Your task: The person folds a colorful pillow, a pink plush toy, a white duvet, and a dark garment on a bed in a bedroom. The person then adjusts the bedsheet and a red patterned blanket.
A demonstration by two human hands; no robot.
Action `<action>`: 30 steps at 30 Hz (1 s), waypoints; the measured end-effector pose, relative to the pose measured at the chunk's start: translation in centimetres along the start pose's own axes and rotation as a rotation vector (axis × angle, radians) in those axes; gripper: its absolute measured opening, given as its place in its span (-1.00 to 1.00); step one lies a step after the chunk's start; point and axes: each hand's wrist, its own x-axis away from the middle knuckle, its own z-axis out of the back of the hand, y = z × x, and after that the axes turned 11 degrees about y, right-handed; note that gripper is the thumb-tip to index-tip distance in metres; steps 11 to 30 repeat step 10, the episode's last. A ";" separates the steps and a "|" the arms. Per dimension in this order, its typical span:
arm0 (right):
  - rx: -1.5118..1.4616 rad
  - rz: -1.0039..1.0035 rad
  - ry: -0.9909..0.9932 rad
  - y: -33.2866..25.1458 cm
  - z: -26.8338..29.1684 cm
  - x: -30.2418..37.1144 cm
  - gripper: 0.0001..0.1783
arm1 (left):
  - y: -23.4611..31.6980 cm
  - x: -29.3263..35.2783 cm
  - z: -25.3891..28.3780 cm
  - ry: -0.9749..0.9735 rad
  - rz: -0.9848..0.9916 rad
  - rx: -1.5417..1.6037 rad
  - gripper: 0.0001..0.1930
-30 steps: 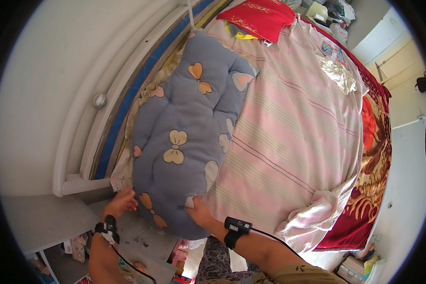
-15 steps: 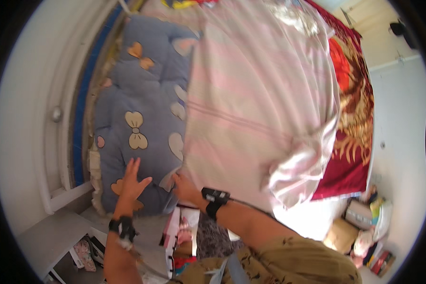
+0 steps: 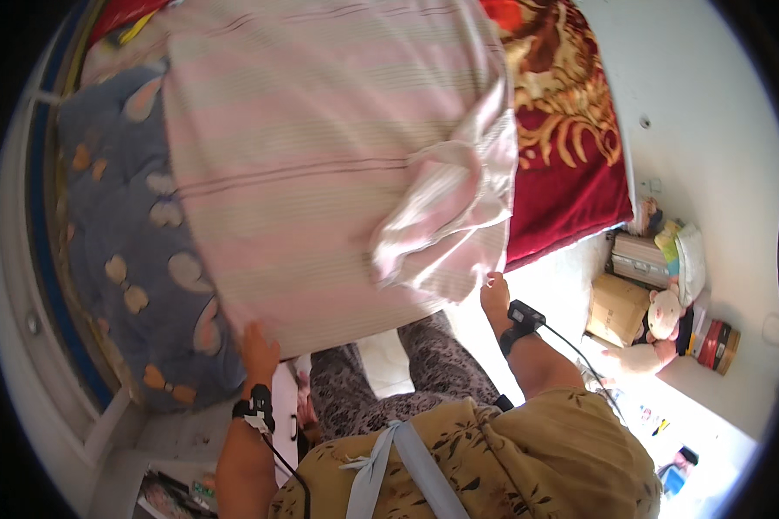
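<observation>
A pink and cream striped sheet (image 3: 320,251) is spread across the bed, its near right part bunched in folds. My left hand (image 3: 258,353) is closed on the sheet's near left corner, beside a blue-grey quilt (image 3: 147,233) printed with bows and bunny ears. At the near right edge, my right hand (image 3: 495,301) pinches the sheet below the bunched folds. The sheet's near edge hangs between my hands, over my patterned trousers. Both wrists wear black strapped devices with cables.
A dark red blanket (image 3: 563,195) with gold patterning covers the bed's right side. Farther right stand a cardboard box (image 3: 617,310), a silver case (image 3: 640,259) and a pink plush toy (image 3: 664,313). A drawer or shelf with small items (image 3: 171,495) lies at lower left.
My view has shifted right. My right hand has moved from the sheet's left corner to its near right edge. My left hand, spread over the quilt before, now grips the left corner.
</observation>
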 end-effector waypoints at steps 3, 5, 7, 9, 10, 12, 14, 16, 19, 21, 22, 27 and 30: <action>0.047 -0.200 0.027 3.5 -0.3 -3.5 -0.41 | 2.0 1.6 -6.7 -0.021 -0.177 -0.015 -0.37; 0.025 -0.175 0.052 5.0 -1.4 -6.0 -0.35 | 2.0 1.2 -8.5 -0.180 0.176 -0.040 -0.38; -0.053 -0.390 0.100 6.4 -2.4 -8.7 -0.31 | 2.6 0.5 -9.2 -0.325 0.180 0.060 -0.60; -0.264 -0.665 0.089 7.9 -2.8 -11.8 -0.23 | 4.0 2.5 -9.2 -0.360 0.310 0.265 -0.74; -0.288 -0.677 0.100 9.0 -2.3 -13.7 -0.23 | 5.1 3.5 -9.2 -0.332 0.438 0.409 -0.68; -0.288 -0.677 0.100 9.0 -2.3 -13.7 -0.23 | 5.1 3.5 -9.2 -0.332 0.438 0.409 -0.68; -0.288 -0.677 0.100 9.0 -2.3 -13.7 -0.23 | 5.1 3.5 -9.2 -0.332 0.438 0.409 -0.68; -0.288 -0.677 0.100 9.0 -2.3 -13.7 -0.23 | 5.1 3.5 -9.2 -0.332 0.438 0.409 -0.68; -0.288 -0.677 0.100 9.0 -2.3 -13.7 -0.23 | 5.1 3.5 -9.2 -0.332 0.438 0.409 -0.68; -0.288 -0.677 0.100 9.0 -2.3 -13.7 -0.23 | 5.1 3.5 -9.2 -0.332 0.438 0.409 -0.68; -0.288 -0.677 0.100 9.0 -2.3 -13.7 -0.23 | 5.1 3.5 -9.2 -0.332 0.438 0.409 -0.68; -0.288 -0.677 0.100 9.0 -2.3 -13.7 -0.23 | 5.1 3.5 -9.2 -0.332 0.438 0.409 -0.68; -0.288 -0.677 0.100 9.0 -2.3 -13.7 -0.23 | 5.1 3.5 -9.2 -0.332 0.438 0.409 -0.68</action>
